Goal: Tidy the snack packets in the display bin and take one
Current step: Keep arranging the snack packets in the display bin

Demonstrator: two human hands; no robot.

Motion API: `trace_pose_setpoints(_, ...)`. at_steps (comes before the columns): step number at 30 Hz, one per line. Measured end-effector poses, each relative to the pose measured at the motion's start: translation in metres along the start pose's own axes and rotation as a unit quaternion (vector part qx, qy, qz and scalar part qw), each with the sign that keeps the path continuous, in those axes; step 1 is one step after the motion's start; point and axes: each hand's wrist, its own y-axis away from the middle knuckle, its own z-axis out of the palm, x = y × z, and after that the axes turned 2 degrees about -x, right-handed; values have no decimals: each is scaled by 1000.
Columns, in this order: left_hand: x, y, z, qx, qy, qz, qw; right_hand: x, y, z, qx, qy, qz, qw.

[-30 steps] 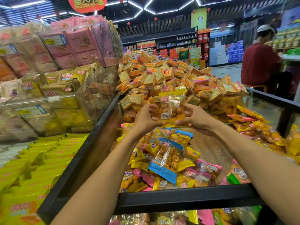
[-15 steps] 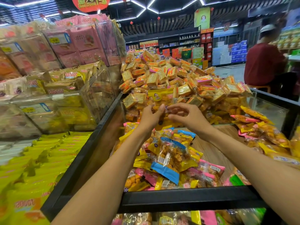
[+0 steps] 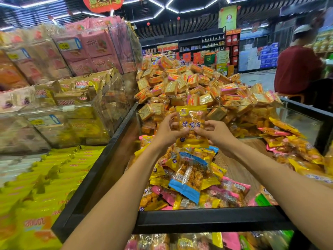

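Observation:
I hold one yellow-ended clear snack packet (image 3: pixel 191 121) upright above the display bin (image 3: pixel 207 220), its printed front facing me. My left hand (image 3: pixel 167 131) pinches its left edge and my right hand (image 3: pixel 214 132) pinches its right edge, thumbs meeting near the packet's lower middle. Below my hands a loose pile of snack packets (image 3: pixel 189 175) with yellow, blue and pink ends lies in the bin's left half. More packets (image 3: pixel 295 148) lie along the bin's right side, with bare wooden floor between the two heaps.
A tall heap of small orange biscuit packs (image 3: pixel 194 87) rises behind a clear divider (image 3: pixel 297 121). Clear acrylic bins (image 3: pixel 75 105) of pink and gold packs stand at left, above yellow packs (image 3: pixel 45 177). A person in a dark red shirt (image 3: pixel 297 69) sits at far right.
The packet has been turned over between my hands, from barcode side to printed front, and now stands upright. My view has shifted slightly.

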Motion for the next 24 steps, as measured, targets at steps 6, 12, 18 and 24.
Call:
trace_pose_setpoints(6, -3, 1, -2, 29, 1, 23, 999, -1, 2, 1, -20, 11, 18, 1000)
trace_pose_setpoints(12, -14, -17, -43, 113, 6, -34, 993, -16, -6, -29, -12, 37, 28, 999)
trace_pose_setpoints(18, -43, -66, -82, 142, -85, -107, 980, -29, -16, -81, -40, 156, -20, 987)
trace_pose_setpoints(24, -73, -105, -101, 103, -175, -153, 967, 3, -29, -141, -7, 304, -8, 953)
